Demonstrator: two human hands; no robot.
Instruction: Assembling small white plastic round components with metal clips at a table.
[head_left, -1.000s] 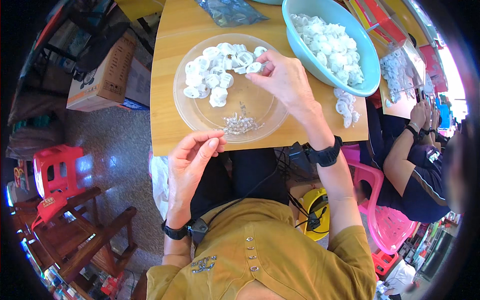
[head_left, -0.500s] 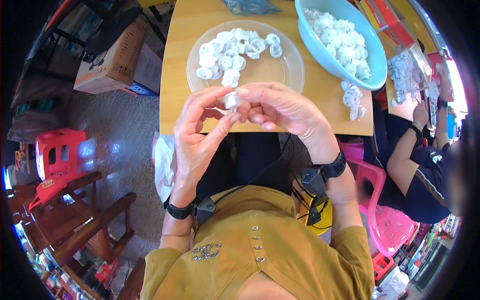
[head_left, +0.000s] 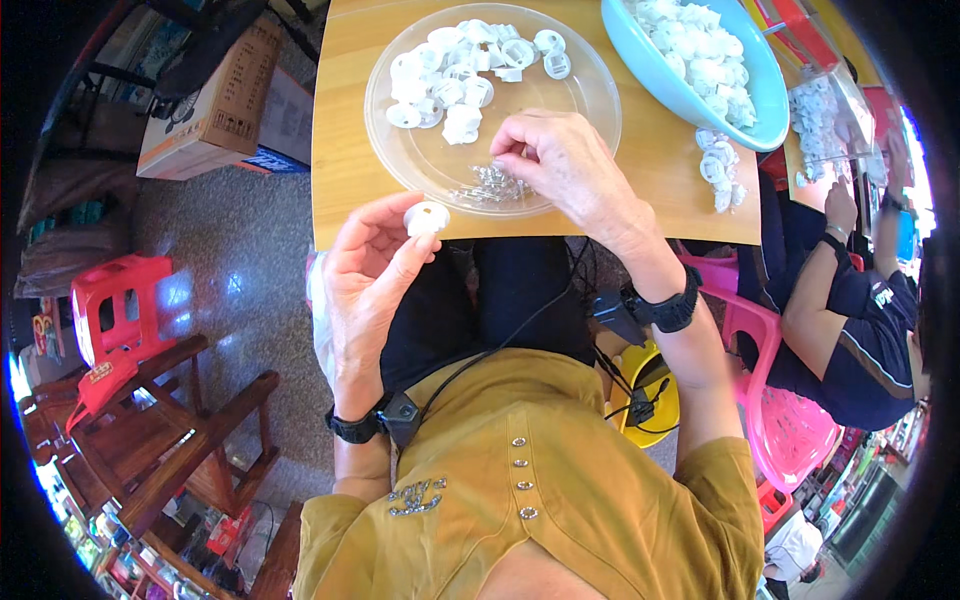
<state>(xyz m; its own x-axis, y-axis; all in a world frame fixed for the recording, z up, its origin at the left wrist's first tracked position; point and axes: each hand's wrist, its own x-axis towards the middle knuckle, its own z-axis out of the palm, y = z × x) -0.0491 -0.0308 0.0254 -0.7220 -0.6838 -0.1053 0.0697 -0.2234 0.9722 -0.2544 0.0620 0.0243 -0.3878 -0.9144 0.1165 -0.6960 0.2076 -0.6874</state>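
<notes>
My left hand (head_left: 362,270) pinches a round white plastic part (head_left: 427,218) between thumb and fingers, just off the table's front edge. The part has a small hole in its face. My right hand (head_left: 570,165) reaches over a clear round plastic tray (head_left: 612,130), its thumb and fingers pressed together at a pile of thin shiny metal pieces (head_left: 482,188). Whatever sits between those fingertips is too small or hidden to make out. Farther back in the same tray lies a heap of similar white plastic parts (head_left: 458,90).
A light blue basin (head_left: 640,75) full of white parts stands at the far right of the wooden table (head_left: 340,150). A small cluster of white parts (head_left: 718,170) lies beside it. To the right, another person sits on a pink chair (head_left: 752,345) at work.
My hands have come apart. The right one has moved to the metal pieces in the tray, while the left has dropped slightly left and nearer with the white part.
</notes>
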